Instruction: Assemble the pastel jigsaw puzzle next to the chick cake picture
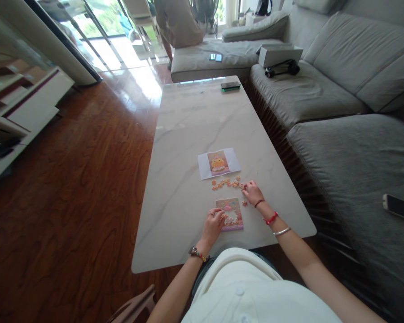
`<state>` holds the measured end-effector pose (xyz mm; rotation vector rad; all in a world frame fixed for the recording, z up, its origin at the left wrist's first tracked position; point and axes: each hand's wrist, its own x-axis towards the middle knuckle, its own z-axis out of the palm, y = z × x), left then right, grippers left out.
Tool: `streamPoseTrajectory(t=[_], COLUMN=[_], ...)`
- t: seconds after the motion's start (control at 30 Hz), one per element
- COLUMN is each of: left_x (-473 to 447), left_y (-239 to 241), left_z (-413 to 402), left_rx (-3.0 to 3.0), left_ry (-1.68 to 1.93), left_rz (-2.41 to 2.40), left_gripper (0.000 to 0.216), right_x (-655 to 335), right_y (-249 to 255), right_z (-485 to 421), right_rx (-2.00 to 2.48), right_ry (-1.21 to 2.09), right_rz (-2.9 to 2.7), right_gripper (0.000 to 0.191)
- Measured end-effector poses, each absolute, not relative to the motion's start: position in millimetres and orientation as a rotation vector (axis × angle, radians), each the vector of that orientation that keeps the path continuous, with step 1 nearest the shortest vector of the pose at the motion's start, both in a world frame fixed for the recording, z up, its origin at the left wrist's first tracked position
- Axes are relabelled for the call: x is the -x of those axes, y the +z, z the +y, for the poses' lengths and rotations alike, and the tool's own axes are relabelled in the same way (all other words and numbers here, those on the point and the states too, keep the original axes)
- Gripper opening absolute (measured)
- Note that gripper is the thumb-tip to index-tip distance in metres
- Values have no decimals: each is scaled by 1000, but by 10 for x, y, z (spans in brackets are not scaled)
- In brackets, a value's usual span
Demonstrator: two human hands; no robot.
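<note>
Resting at the right end of a row of loose pieces (228,183), the right hand (252,192) has its thumb and fingers drawn close together; whether a piece sits between them, I cannot tell. The row's long axis runs sideways, so it stretches leftward from this hand. A single piece (244,203) lies apart from the row, on the side nearer the person. The puzzle (238,211) lies nearer the person too, and to the left of the right hand. The left hand (214,222) is the closer one to it, its bent fingers over the left side; what they pinch, if anything, is too small to tell. Beyond the row lies a paper sheet (204,166) with a printed picture, and under everything the pale table (178,188).
</note>
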<state>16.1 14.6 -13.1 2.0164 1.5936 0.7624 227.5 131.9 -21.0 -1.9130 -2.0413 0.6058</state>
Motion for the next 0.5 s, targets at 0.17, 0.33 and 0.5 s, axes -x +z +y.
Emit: streamPoseTrajectory(t=[0.17, 0.33, 0.5], left_x=[-142, -73, 17], left_y=[-151, -179, -163], left_z=[136, 92, -12], left_rx=[-1998, -2001, -2043], left_ry=[787, 773, 717], left_rz=[1616, 1640, 1664], left_gripper=[19, 18, 19], right_x=[-2230, -2124, -2109], right_y=[-185, -101, -8], right_z=[1410, 1550, 1465], right_rx=[2002, 1909, 1875], right_ry=[636, 691, 800], right_rz=[-2019, -1963, -1943], right_gripper=[10, 14, 5])
